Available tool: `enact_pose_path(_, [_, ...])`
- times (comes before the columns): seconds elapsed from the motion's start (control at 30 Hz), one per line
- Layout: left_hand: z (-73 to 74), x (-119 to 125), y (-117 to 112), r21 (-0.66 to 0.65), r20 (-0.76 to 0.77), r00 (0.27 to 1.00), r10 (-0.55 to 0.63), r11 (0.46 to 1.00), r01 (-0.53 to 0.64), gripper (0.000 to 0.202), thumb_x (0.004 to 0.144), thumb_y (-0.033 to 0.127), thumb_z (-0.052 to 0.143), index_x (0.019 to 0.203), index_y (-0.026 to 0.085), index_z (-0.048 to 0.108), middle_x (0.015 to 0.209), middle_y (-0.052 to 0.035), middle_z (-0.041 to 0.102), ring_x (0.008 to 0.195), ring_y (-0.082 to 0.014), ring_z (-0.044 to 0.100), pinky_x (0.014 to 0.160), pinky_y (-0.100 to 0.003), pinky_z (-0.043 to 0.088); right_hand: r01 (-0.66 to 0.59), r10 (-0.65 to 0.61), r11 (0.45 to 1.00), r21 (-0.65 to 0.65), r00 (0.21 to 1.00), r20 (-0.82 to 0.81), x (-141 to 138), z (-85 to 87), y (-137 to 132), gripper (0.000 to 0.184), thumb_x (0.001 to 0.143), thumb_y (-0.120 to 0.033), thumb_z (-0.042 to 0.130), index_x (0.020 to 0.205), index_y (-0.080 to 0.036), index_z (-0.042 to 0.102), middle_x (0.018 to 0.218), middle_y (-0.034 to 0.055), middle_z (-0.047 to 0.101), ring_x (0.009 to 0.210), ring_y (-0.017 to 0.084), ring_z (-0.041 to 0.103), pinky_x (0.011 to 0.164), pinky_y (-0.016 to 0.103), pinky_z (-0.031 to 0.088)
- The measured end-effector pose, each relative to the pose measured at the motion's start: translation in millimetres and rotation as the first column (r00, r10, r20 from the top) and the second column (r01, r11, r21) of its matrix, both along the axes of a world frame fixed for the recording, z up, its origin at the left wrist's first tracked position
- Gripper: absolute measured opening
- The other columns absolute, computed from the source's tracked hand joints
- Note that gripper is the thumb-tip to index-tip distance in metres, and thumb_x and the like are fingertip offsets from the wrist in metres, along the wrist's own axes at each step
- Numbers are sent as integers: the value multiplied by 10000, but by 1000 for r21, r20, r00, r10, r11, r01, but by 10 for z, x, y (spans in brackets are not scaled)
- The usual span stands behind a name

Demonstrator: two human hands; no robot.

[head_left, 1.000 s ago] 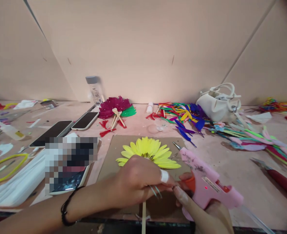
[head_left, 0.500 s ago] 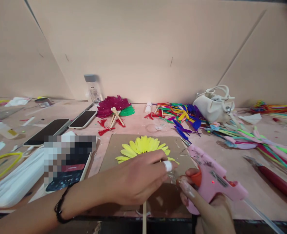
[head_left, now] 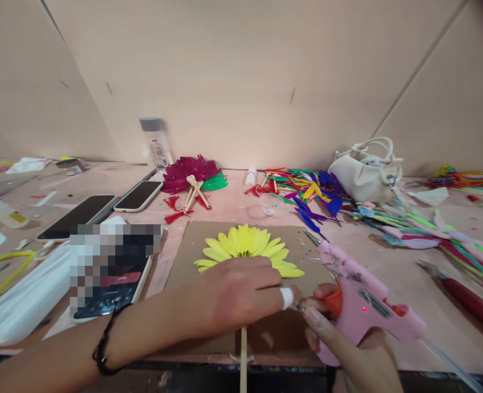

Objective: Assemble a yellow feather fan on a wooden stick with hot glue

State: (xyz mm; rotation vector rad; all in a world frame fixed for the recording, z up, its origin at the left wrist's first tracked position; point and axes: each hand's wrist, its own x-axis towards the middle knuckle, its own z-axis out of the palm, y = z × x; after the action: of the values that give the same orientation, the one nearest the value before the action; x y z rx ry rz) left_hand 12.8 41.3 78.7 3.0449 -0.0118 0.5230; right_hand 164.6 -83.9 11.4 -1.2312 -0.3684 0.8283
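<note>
My left hand (head_left: 235, 297) lies over the lower half of a yellow feather fan (head_left: 247, 248) on a brown cardboard sheet (head_left: 186, 256). Its fingers are pressed together, and a white wrap shows on one finger. What they pinch is hidden. A wooden stick (head_left: 243, 357) runs from under that hand toward me. My right hand (head_left: 350, 355) grips a pink glue gun (head_left: 362, 303), a finger by its orange trigger, the nozzle pointing up-left past the fan's right edge.
Phones (head_left: 80, 215) and a white pack (head_left: 18, 300) lie at the left. A magenta and green fan (head_left: 190, 174), a clear bottle (head_left: 155, 144), loose coloured feathers (head_left: 307, 191), a white handbag (head_left: 364, 169) and pipe cleaners (head_left: 450, 234) fill the back and right. A red-handled tool (head_left: 466, 297) lies at the far right.
My left hand has shifted a little on the yellow fan, its fingers coming back against the right hand's fingertips. The glue gun has moved slightly right. The view has drifted.
</note>
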Motion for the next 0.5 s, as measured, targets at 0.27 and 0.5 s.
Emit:
enact_pose_path(0.27, [-40, 14, 13, 20, 70, 997, -32, 999, 31, 218, 1030, 124, 445, 961, 159, 649, 843, -50, 652, 805, -163, 585, 719, -267, 480, -3, 3, 999, -34, 1000, 14, -9, 9, -1, 656, 548, -389, 949, 1035, -191, 557, 652, -16, 620, 443, 120, 496, 416, 224, 364])
enact_pose_path(0.5, [-40, 18, 23, 11, 98, 993, -73, 997, 72, 220, 1028, 131, 445, 964, 151, 654, 793, -59, 657, 742, -175, 568, 661, -279, 457, -43, 44, 999, -15, 996, 78, 69, -97, 17, 545, 602, -390, 937, 980, -169, 613, 670, 8, 636, 457, 141, 530, 405, 239, 397])
